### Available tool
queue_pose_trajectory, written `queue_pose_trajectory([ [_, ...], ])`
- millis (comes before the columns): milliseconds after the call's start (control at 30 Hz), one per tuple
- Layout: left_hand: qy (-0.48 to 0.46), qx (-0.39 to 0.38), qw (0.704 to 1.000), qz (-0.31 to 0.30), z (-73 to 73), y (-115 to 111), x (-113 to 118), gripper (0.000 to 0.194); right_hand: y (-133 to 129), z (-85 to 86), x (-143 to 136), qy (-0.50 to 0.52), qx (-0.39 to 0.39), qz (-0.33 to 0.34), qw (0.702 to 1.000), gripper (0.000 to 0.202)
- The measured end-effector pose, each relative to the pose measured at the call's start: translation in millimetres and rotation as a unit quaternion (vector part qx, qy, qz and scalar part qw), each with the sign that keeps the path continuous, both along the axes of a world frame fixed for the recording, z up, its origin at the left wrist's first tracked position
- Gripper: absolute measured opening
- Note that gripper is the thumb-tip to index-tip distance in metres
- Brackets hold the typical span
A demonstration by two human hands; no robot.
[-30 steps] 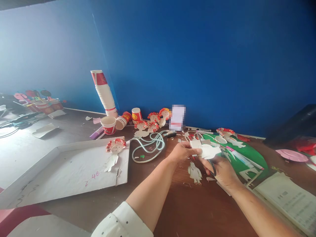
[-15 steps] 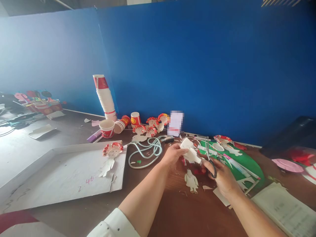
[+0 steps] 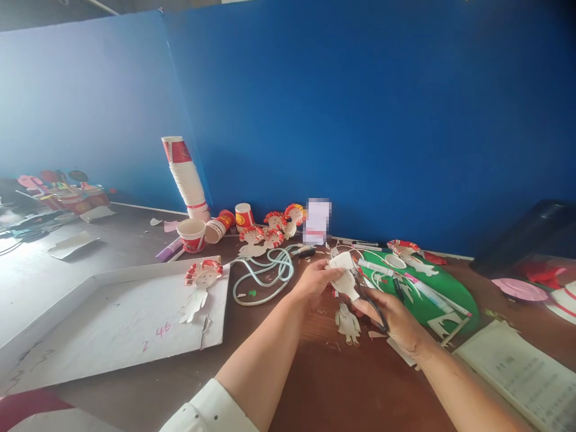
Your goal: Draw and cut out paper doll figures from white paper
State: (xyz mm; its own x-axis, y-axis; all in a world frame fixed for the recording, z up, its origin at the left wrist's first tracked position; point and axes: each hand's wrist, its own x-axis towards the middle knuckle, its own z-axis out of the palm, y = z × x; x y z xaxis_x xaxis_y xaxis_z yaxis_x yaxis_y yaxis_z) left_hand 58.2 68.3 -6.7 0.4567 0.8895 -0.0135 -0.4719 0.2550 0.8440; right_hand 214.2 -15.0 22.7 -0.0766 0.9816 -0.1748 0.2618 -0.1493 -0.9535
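A partly cut piece of white paper [image 3: 345, 284] is pinched in my left hand [image 3: 317, 281], thumb on top. Black-handled scissors [image 3: 380, 315] are gripped by my right hand [image 3: 390, 318], their blades against the paper's right edge. Just below the hands a cut-out paper figure [image 3: 348, 325] lies flat on the brown table. Small paper scraps [image 3: 377, 335] are scattered around it. Beyond my right hand, a green sheet [image 3: 450, 287] carries markers and paper pieces.
On the left lies a shallow white box [image 3: 112, 318] holding a paper doll [image 3: 203, 275]. Behind are a coiled cable [image 3: 265, 297], a tall stack of paper cups [image 3: 186, 180] and several paper dolls [image 3: 273, 221]. An open book [image 3: 517, 366] is at right; a blue partition [image 3: 337, 120] stands behind.
The scissors have swung down from upright, and their blades now lie along the paper's right side. My left hand keeps its pinch on the paper. The view has shifted slightly.
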Motion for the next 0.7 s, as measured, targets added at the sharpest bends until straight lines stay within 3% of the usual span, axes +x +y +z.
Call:
queue_pose_trajectory([
  [167,0.01,0.007,1.0,-0.011,0.0,-1.4,0.0,0.04,-1.2,-0.7,-1.5,0.022,0.008,0.03,0.999,0.045],
  [367,0.023,0.003,0.999,-0.025,1.6,-3.5,0.8,0.041,-2.9,-0.1,-2.5,0.013,-0.013,0.008,1.0,0.042],
  [700,0.07,0.031,0.997,0.007,-3.5,0.4,3.1,0.046,0.6,-3.0,-0.8,-0.06,0.028,0.012,0.998,0.039],
])
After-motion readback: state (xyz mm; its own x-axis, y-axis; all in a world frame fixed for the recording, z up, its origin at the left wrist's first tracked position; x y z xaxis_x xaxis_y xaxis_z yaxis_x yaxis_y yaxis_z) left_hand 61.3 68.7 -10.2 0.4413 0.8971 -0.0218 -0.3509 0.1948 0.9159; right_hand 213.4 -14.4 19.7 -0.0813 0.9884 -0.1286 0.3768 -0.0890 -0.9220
